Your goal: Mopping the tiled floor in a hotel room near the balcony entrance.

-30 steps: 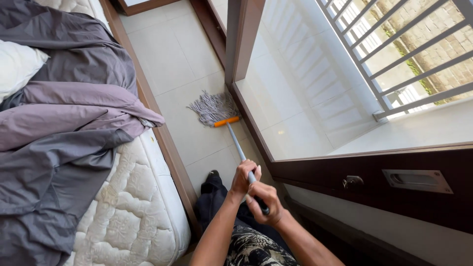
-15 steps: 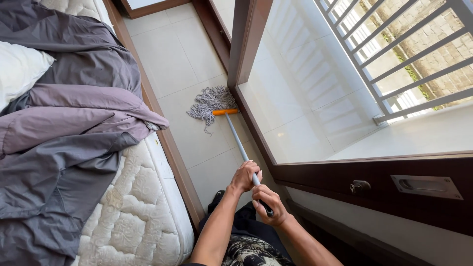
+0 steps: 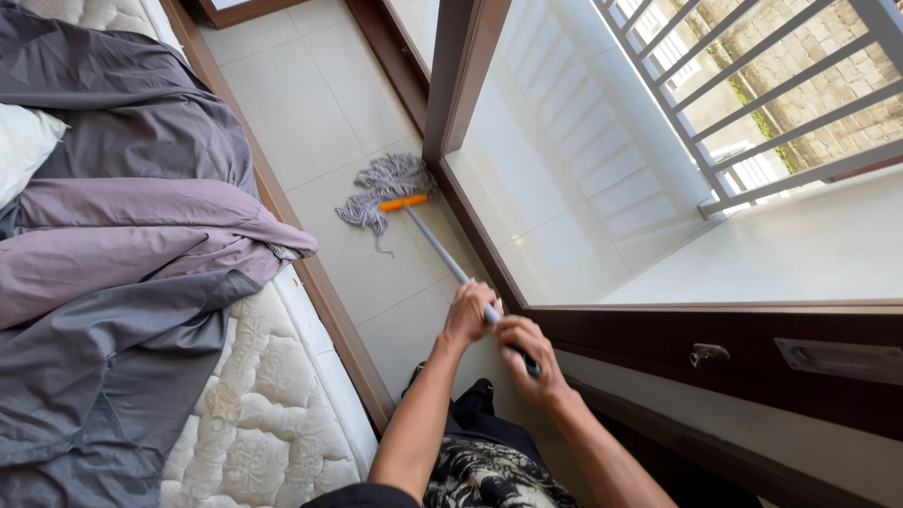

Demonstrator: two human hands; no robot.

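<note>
The grey mop head (image 3: 386, 188), lying on the pale floor tiles (image 3: 310, 103) between the bed frame (image 3: 320, 292) and the window frame (image 3: 470, 226), is best kept flat, its handle (image 3: 437, 246) being clasped by the left hand (image 3: 470, 315) ahead of the right hand (image 3: 527, 356).

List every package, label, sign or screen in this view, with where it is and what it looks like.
None in view: no package, label, sign or screen.
The nearest thing to one is a small metal plate, a plain grey rectangle set into the dark wooden door frame at lower right; whether it bears any marks cannot be told.
Both hands, left hand and right hand, grip only a bare mop handle.
</note>
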